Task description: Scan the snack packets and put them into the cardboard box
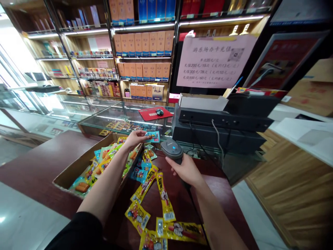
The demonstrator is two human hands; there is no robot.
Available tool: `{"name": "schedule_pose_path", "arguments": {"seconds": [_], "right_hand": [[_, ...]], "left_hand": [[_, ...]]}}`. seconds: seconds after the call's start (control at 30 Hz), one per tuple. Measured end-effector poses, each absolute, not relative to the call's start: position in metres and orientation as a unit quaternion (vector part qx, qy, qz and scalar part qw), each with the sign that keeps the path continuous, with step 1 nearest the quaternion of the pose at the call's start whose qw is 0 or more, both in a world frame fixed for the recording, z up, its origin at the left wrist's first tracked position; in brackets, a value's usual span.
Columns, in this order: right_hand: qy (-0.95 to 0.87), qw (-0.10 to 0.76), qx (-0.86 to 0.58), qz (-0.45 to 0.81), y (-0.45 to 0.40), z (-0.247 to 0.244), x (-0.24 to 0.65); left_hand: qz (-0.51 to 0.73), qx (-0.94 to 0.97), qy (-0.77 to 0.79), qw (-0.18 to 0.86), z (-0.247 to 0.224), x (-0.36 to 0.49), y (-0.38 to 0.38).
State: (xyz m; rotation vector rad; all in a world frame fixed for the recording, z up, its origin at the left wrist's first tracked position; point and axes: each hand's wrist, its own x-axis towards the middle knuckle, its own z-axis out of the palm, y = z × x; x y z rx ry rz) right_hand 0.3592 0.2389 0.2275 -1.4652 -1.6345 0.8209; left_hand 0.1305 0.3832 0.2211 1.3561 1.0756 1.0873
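Observation:
Between the fingertips of my left hand (pixel 135 138) is a small blue snack packet (pixel 153 136), pinched above the far right corner of the box. My right hand (pixel 186 170) is wrapped around the grip of a grey barcode scanner (pixel 172 148), which has a small blue light on top. Its head points toward the packet, a short gap apart. Under my left forearm stands an open cardboard box (pixel 65 173) full of colourful snack packets (pixel 105 161). Several yellow packets (pixel 165 198) and blue packets (pixel 139 174) lie loose on the dark red table (pixel 49 156) beside it.
A glass display counter (pixel 104 113) runs behind the table, with a red mouse pad (pixel 148 114) and a mouse (pixel 159 111) on it. Black checkout equipment (pixel 218 128) with cables stands at the right, below a pink sign (pixel 208 66). Shelves of boxed goods (pixel 144 43) line the back wall.

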Motion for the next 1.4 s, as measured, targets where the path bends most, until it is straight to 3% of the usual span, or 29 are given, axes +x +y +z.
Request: {"name": "schedule_pose_path", "arguments": {"seconds": [0.3,1.03,1.4], "right_hand": [[-0.657,0.384,-0.580,0.291,0.235,0.223,0.349],[-0.653,0.380,-0.578,0.309,0.232,0.222,0.345],[-0.685,0.355,-0.535,0.346,0.241,0.218,0.316]], "left_hand": [[0.392,0.565,0.463,0.559,0.229,0.117,0.371],[0.386,0.561,0.462,0.568,0.225,0.112,0.375],[0.442,0.533,0.545,0.472,0.266,-0.032,0.327]]}}
